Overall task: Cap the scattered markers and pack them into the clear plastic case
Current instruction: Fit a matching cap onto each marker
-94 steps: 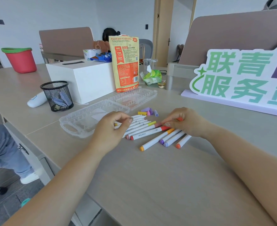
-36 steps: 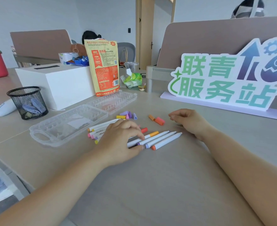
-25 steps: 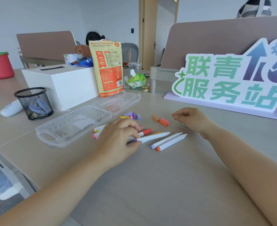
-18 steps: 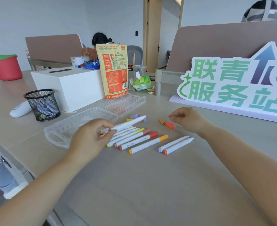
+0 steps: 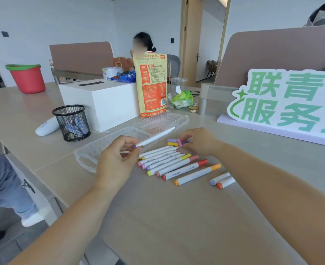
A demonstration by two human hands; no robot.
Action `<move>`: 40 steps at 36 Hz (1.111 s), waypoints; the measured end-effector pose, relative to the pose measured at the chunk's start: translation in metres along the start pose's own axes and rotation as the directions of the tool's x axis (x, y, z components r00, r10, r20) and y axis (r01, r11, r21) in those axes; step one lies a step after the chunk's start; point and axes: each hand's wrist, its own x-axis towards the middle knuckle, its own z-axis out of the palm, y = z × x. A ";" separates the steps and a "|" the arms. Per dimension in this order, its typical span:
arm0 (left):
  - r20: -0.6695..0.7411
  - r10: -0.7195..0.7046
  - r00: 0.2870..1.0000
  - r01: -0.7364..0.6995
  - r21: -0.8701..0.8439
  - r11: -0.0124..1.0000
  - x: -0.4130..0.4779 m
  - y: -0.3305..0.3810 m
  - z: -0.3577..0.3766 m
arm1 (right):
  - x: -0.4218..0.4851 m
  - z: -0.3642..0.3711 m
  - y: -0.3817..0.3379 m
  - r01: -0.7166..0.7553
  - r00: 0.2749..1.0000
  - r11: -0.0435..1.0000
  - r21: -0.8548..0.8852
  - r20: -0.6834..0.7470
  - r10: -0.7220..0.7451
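Two bare forearms (image 5: 71, 217) fill the foreground, uncovered from the lower edge of view to the wrists. The left hand (image 5: 116, 160) and right hand (image 5: 201, 141) are likewise plain and uncovered. A short, pale nail shows on the left thumb. Finer detail is too small to tell.

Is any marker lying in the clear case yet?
No, the markers lie on the table beside the clear case, and the left hand holds one above it.
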 end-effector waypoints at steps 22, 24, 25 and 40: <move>0.097 0.049 0.994 -0.039 -0.094 0.995 -0.005 0.022 0.012 | -0.100 -0.031 0.025 -0.007 0.960 0.720 0.694 -0.198 0.200; 0.143 0.051 0.988 -0.038 -0.091 0.995 -0.006 0.030 0.021 | -0.108 -0.031 0.030 -0.023 0.953 0.750 0.661 -0.212 0.215; 0.159 0.052 0.986 -0.038 -0.088 0.995 -0.007 0.033 0.026 | -0.111 -0.031 0.031 -0.023 0.952 0.749 0.662 -0.213 0.218; 0.228 0.117 0.967 -0.108 -0.052 0.993 -0.022 0.033 0.033 | -0.116 -0.033 0.032 0.065 0.964 0.739 0.671 -0.232 0.126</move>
